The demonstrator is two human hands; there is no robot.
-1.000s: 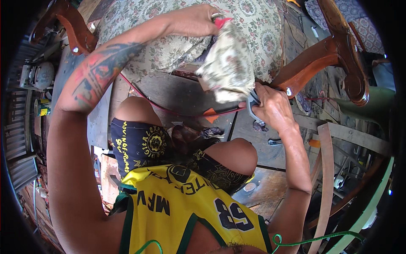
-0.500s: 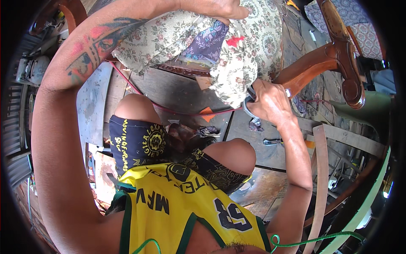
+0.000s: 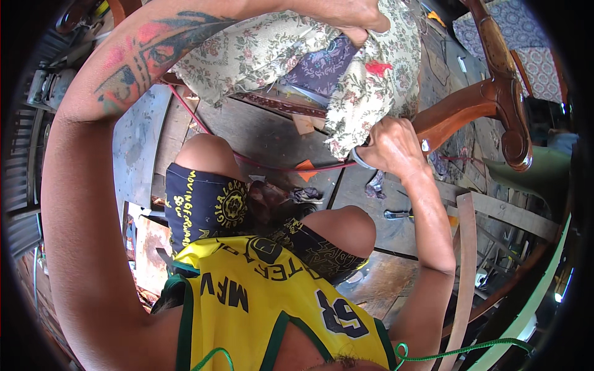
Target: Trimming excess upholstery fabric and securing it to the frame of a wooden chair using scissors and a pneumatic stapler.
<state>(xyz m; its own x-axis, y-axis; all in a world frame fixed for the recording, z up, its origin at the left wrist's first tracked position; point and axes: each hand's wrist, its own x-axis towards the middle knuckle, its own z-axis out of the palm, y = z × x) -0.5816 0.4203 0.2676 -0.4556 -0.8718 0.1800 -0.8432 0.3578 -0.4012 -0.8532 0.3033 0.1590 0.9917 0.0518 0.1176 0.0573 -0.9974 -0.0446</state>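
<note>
A cream floral upholstery fabric (image 3: 247,59) lies draped over a wooden frame, with a ragged near edge. My left hand (image 3: 356,15) reaches across its far part, fingers closed on the cloth. Purple patterned fabric (image 3: 322,67) shows through a gap beside a loose flap bearing a red patch (image 3: 378,68). At the flap's near corner, my right hand (image 3: 396,147) is closed around scissors (image 3: 361,159); only a grey handle loop shows, and the blades are hidden. A carved brown wooden leg (image 3: 455,111) stands out just right of that hand.
A red hose (image 3: 260,164) runs across the plank floor beyond my knees. On the right lie a utility knife (image 3: 398,214) and pale curved wooden strips (image 3: 467,266). More patterned fabric (image 3: 532,74) is at the far right. An orange scrap (image 3: 305,168) lies near the hose.
Both the fabric and my left hand have shifted slightly right in view. My right hand has turned a little, hiding the darker part of the scissors' handle. The loose flap sits further right.
</note>
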